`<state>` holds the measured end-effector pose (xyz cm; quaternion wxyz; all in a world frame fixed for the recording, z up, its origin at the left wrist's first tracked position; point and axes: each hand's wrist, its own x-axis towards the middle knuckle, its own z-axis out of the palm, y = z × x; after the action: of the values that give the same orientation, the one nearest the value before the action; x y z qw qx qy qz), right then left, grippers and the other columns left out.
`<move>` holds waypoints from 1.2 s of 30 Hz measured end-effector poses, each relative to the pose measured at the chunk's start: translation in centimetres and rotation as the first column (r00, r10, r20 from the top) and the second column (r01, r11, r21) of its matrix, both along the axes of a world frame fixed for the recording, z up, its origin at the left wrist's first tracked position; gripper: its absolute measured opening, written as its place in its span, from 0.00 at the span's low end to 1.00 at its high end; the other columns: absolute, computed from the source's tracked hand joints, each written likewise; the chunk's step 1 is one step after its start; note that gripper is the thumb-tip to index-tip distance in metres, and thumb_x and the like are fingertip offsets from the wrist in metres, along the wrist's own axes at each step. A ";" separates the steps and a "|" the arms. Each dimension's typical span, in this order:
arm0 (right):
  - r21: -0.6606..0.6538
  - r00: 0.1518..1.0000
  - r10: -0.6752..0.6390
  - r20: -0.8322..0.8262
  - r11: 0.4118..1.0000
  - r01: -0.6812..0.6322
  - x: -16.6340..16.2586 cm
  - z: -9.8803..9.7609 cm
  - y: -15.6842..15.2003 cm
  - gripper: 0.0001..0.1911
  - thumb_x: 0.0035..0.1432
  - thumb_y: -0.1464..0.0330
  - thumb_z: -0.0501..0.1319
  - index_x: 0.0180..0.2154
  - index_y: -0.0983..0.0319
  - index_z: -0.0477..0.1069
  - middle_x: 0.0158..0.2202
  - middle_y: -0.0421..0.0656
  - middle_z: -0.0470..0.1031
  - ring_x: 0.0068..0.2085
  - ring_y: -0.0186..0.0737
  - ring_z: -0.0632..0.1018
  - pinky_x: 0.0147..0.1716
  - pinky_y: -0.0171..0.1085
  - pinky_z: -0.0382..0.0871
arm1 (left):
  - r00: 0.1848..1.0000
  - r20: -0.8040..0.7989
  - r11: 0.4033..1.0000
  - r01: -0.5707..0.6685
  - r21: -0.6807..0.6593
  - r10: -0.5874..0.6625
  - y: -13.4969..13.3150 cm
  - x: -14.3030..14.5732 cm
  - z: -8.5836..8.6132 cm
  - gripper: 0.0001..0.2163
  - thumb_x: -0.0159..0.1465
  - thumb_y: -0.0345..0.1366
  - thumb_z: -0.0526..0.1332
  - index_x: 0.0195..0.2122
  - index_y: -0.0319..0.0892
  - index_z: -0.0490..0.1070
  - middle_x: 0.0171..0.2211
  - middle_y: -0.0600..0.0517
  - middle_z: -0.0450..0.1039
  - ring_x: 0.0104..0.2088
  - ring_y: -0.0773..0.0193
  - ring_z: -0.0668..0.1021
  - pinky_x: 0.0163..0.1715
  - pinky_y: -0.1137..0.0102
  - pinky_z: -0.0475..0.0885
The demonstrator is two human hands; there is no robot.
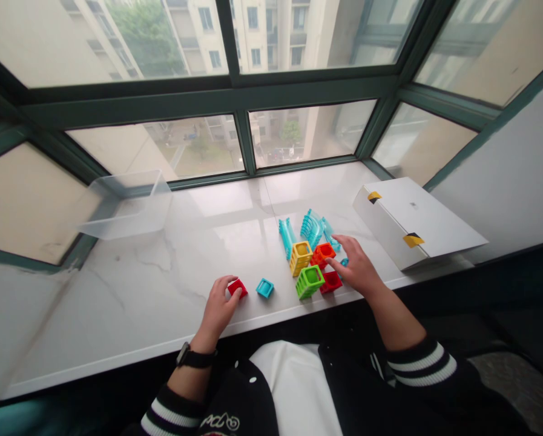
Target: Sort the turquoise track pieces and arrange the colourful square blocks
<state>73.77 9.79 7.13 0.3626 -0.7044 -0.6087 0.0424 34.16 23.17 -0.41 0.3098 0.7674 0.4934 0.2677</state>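
Note:
My left hand (220, 303) is closed around a small red block (237, 289) on the white sill. Just right of it sits a light-blue block (265, 288), untouched. My right hand (353, 266) has its thumb and fingers apart at the right side of an orange block (322, 255); whether it touches the block is hard to tell. Close by stand a yellow block stack (301, 258), a green block stack (309, 282) and a dark-red block (330, 282). A small blue piece (344, 262) is partly hidden by my right hand.
Clear-blue track pieces (313, 226) lie behind the blocks. A translucent plastic bin (130, 206) stands at the back left. On the right, a white box (416, 218) with yellow-black tabs rests on the sill. Green-framed windows close off the back, and the sill's front edge (162, 352) runs before me.

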 end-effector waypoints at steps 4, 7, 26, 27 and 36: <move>0.177 0.997 -0.069 0.021 0.982 0.064 -0.8 3.2 -1.0 0.23 0.68 0.63 0.62 0.63 0.56 0.69 0.58 0.51 0.74 0.61 0.56 0.74 0.64 0.58 0.69 | 0.999 -0.021 0.999 -0.027 -0.027 0.026 -0.1 -0.3 -0.4 0.20 0.63 0.43 0.64 0.55 0.46 0.72 0.55 0.44 0.75 0.58 0.47 0.77 0.62 0.49 0.70; 0.261 0.999 -0.049 0.003 0.964 0.047 -2.1 4.7 -1.3 0.20 0.68 0.65 0.62 0.60 0.56 0.72 0.57 0.50 0.76 0.59 0.54 0.76 0.63 0.57 0.70 | 0.999 -0.029 0.998 -0.019 -0.062 0.017 -0.1 -0.4 -0.9 0.22 0.62 0.43 0.65 0.57 0.45 0.71 0.56 0.43 0.75 0.58 0.47 0.77 0.62 0.50 0.71; 0.418 0.948 0.316 -0.038 0.867 -0.273 -9.8 7.3 -2.7 0.22 0.65 0.75 0.62 0.56 0.47 0.77 0.53 0.47 0.78 0.54 0.52 0.81 0.52 0.54 0.81 | 0.976 0.198 0.967 -0.035 -0.251 0.087 -1.2 -0.7 1.5 0.20 0.63 0.47 0.67 0.52 0.45 0.71 0.50 0.44 0.80 0.45 0.54 0.84 0.48 0.56 0.80; 0.421 0.945 0.326 -0.040 0.863 -0.280 -10.1 7.4 -2.6 0.23 0.65 0.75 0.62 0.56 0.47 0.77 0.53 0.46 0.78 0.53 0.52 0.81 0.52 0.54 0.82 | 0.961 0.263 0.962 -0.006 -0.272 0.080 -1.4 -0.6 2.3 0.19 0.64 0.48 0.67 0.51 0.44 0.70 0.49 0.44 0.80 0.45 0.54 0.84 0.47 0.57 0.80; 0.378 0.891 0.453 -0.015 0.828 -0.414 -13.1 7.5 -1.3 0.27 0.66 0.76 0.63 0.62 0.49 0.72 0.55 0.47 0.77 0.55 0.48 0.80 0.55 0.51 0.80 | 0.786 0.616 0.932 0.185 -0.311 0.049 -3.7 1.6 8.9 0.15 0.68 0.50 0.65 0.43 0.43 0.73 0.51 0.44 0.81 0.52 0.50 0.81 0.54 0.55 0.76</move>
<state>60.71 8.52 14.58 0.4992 -0.4646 -0.7299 0.0465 35.73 19.48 8.47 0.5959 0.5871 0.3772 0.3974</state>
